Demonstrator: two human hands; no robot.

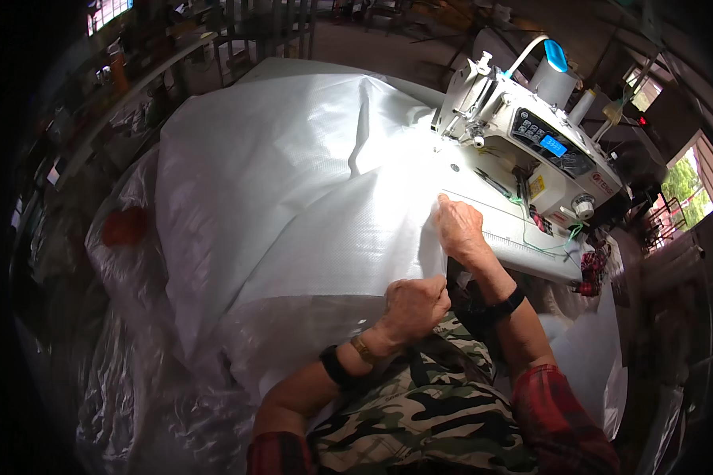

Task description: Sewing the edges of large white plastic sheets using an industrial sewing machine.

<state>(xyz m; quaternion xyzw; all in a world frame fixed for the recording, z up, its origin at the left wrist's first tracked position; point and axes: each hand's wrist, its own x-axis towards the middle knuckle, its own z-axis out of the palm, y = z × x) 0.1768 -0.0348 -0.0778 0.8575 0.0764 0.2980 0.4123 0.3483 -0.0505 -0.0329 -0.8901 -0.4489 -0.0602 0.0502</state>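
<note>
A large sheet of white woven plastic fabric (317, 229) spreads over the sewing table and hangs down toward me. My right hand (461, 226) pinches its right edge, just in front of the needle area of a white sewing machine (523, 119). Lower and nearer my body, my left hand (417, 307) is closed on the same fabric at its near right corner. The fingertips of both hands are partly hidden. Bright lamp light washes out the fabric beside the needle.
A white thread cone (553, 83) stands behind the machine. Green thread (558, 252) lies loose on the machine bed's right side. Clear crumpled plastic (135, 380) hangs at the left. A camouflage apron (420, 404) covers my lap.
</note>
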